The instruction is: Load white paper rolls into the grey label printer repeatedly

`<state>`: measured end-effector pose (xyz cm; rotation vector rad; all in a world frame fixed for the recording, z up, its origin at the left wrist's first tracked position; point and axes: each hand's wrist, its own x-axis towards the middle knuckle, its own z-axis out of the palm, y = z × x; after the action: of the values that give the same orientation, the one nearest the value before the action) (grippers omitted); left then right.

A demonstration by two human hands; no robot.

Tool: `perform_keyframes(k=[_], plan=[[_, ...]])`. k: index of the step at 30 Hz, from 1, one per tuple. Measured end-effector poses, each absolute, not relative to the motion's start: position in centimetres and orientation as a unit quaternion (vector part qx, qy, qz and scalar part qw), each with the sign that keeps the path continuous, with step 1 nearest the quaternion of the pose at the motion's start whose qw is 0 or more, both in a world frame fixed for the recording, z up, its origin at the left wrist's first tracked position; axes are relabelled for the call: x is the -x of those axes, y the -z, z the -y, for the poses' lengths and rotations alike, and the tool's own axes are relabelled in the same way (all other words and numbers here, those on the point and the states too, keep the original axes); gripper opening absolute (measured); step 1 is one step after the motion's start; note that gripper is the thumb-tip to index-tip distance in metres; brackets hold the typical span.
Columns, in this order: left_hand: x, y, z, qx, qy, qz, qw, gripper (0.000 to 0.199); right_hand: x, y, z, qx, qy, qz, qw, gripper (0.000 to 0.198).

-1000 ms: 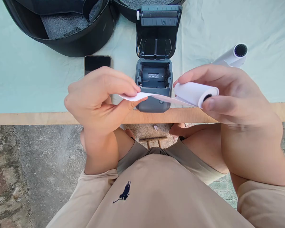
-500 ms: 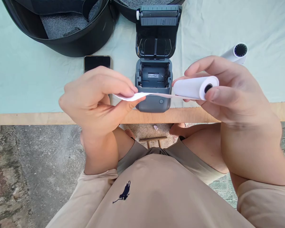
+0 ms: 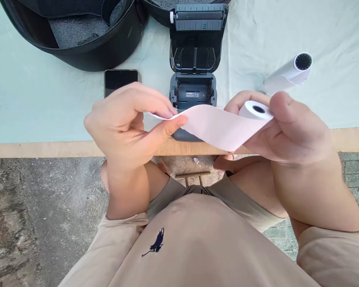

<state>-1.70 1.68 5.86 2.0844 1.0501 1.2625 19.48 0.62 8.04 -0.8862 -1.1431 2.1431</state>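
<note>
My right hand point(image 3: 290, 127) is closed around a white paper roll point(image 3: 248, 111) with a dark core, its end tilted up towards me. A strip of its paper point(image 3: 215, 125) stretches across to my left hand point(image 3: 131, 119), where thumb and fingers pinch the loose end. The strip twists, its pale pinkish face showing. Behind the strip stands a dark grey label printer point(image 3: 193, 85) with its lid point(image 3: 197, 40) raised and its paper bay exposed. The paper hides the printer's front.
A second white roll point(image 3: 284, 75) lies on the pale cloth at the right. A phone point(image 3: 121, 81) lies partly behind my left hand. An open black zipped case point(image 3: 92, 56) occupies the back left. The table's wooden edge point(image 3: 48, 150) runs in front.
My right hand has turned the roll more upright, and the paper strip now shows its broad face. My left hand has shifted slightly right, still pinching the paper.
</note>
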Motion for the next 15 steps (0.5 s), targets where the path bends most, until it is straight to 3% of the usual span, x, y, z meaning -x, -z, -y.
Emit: perform_keyframes(k=[2, 5, 9, 11, 15], plan=[[1.2, -6.2, -1.8, -0.752, -0.486, -0.362, 0.259, 0.045, -19.5, -8.0, -0.4, 0.302, -0.788, 0.459, 0.279, 0.046], [1.2, -6.2, -1.7, -0.734, -0.527, -0.328, 0.277, 0.041, -19.6, -7.8, 0.0, 0.286, -0.746, 0.530, 0.283, 0.034], [2.4, -6.1, -1.3, -0.713, -0.532, -0.344, 0.301, 0.015, -19.6, -7.8, 0.2, 0.328, -0.646, 0.627, 0.285, 0.018], [2.9, -6.2, -1.1, -0.698, -0.508, -0.399, 0.310, 0.008, -19.6, -7.9, 0.1, 0.338, -0.629, 0.640, 0.285, 0.020], [3.2, -6.5, -0.8, -0.631, -0.517, -0.438, 0.378, 0.013, -19.4, -7.9, -0.2, 0.334, -0.653, 0.605, 0.309, 0.039]])
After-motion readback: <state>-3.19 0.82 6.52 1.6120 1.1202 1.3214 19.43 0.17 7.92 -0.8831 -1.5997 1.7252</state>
